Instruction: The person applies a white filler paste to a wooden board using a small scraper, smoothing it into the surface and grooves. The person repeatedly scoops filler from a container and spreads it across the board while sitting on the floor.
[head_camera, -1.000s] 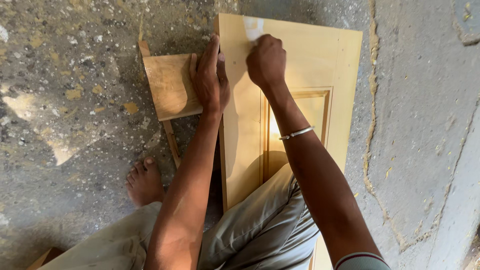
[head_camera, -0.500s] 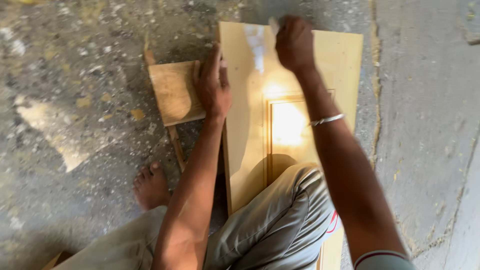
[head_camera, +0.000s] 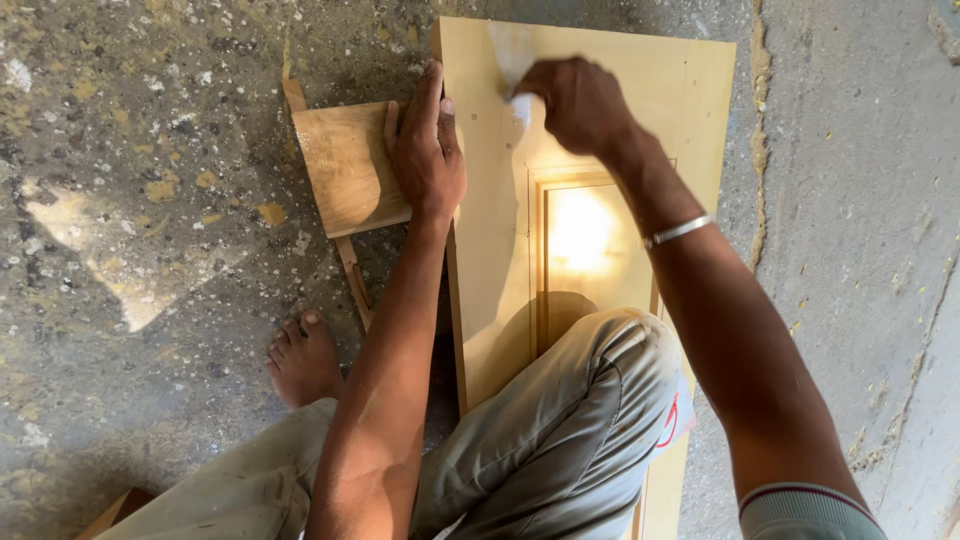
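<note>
The left hand lies flat, fingers together, on the left edge of the wooden door panel, whose long axis runs away from the person across the floor. The right hand pinches pale sandpaper against the panel's far end.

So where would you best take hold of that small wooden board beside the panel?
Grip the small wooden board by its free left edge, coming from the left. Its right end lies under the left hand beside the long panel, so only the left and near edges look open.
</note>
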